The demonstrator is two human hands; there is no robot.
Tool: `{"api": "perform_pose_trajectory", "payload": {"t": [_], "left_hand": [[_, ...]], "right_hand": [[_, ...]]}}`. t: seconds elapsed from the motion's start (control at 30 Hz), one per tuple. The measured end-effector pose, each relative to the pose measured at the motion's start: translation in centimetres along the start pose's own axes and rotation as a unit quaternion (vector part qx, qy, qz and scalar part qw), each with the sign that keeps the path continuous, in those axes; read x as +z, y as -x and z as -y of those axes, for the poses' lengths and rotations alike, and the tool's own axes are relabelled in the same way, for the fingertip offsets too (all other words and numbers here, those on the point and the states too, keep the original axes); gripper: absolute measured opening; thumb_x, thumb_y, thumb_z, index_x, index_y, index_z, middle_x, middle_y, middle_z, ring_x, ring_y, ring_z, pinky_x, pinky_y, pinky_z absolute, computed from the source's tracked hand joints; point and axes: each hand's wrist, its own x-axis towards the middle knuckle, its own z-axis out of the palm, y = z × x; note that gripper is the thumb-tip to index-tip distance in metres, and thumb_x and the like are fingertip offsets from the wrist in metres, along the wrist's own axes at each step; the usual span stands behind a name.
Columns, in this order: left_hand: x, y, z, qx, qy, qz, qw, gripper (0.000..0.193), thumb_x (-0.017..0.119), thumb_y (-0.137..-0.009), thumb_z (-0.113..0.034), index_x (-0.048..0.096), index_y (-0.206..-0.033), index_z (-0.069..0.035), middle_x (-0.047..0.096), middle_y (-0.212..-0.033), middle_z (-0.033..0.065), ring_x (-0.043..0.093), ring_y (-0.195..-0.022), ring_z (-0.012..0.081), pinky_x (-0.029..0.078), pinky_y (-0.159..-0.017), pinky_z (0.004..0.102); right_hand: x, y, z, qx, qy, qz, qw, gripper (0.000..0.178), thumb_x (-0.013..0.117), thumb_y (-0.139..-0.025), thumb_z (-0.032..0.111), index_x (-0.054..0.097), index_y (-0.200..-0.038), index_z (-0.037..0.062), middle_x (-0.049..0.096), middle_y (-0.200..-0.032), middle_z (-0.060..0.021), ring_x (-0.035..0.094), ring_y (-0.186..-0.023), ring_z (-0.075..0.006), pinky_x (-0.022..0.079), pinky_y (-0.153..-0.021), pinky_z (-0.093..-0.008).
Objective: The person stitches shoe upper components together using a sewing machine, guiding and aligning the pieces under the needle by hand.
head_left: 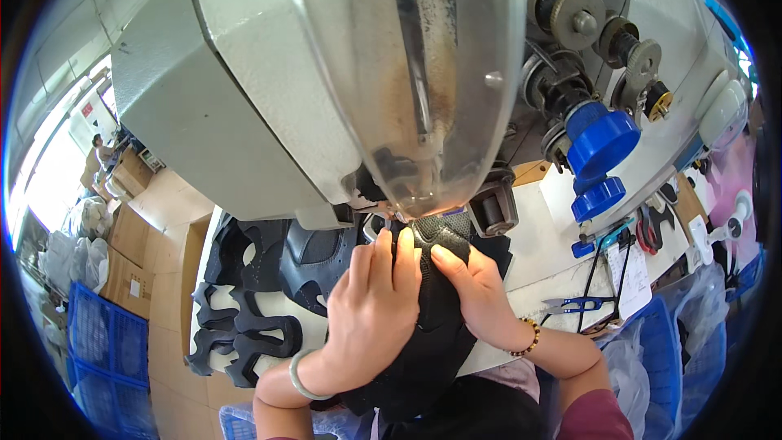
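Note:
A black textured shoe upper (444,293) lies under the head of a grey-white sewing machine (236,98), close to the needle area. My left hand (371,310) is on the upper's left side, fingers together and pointing forward, closed on its edge. From the right, my right hand (481,293) grips the same piece, thumb on top and the other fingers partly hidden behind it. Both thumbs sit close to the seam. A clear plastic shield (407,73) hangs in front of the machine head and hides most of the needle.
Several black cut shoe pieces (261,326) lie on the white table at left. Blue-handled snips (578,305) and a paper slip (634,285) are at right. Blue knobs (603,143) stick out of the machine. Blue crates (106,342) stand on the floor at left; a person (103,151) sits farther back.

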Motion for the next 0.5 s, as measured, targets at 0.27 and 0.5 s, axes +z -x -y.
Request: {"api": "perform_pose_trajectory", "payload": {"t": [0.27,0.5], "left_hand": [[0.6,-1.0,-3.9,-0.066,-0.145,0.049,0.986,0.02,0.059,-0.077,-0.007,0.061,-0.084,0.011,0.062,-0.092,0.0263,0.056,-0.079,0.0232,0.046,-0.049,0.0219],[0.2,0.7,-0.2,-0.076,0.181,-0.032,0.98,0.026,0.061,-0.072,0.0,0.062,-0.095,0.009,0.062,-0.094,0.0165,0.058,-0.082,0.029,0.05,-0.073,0.0323]], "right_hand": [[-2.3,-2.2,1.2,-0.02,0.085,-0.002,0.996,0.024,0.059,-0.09,0.02,0.065,-0.084,-0.0013,0.063,-0.074,0.002,0.051,-0.066,-0.0004,0.041,-0.056,-0.0172],[-3.9,-2.5,2.3,-0.04,0.13,0.028,0.99,0.018,0.064,-0.086,0.016,0.066,-0.087,-0.0018,0.065,-0.082,0.0013,0.054,-0.073,-0.0009,0.044,-0.063,-0.0177]]}}
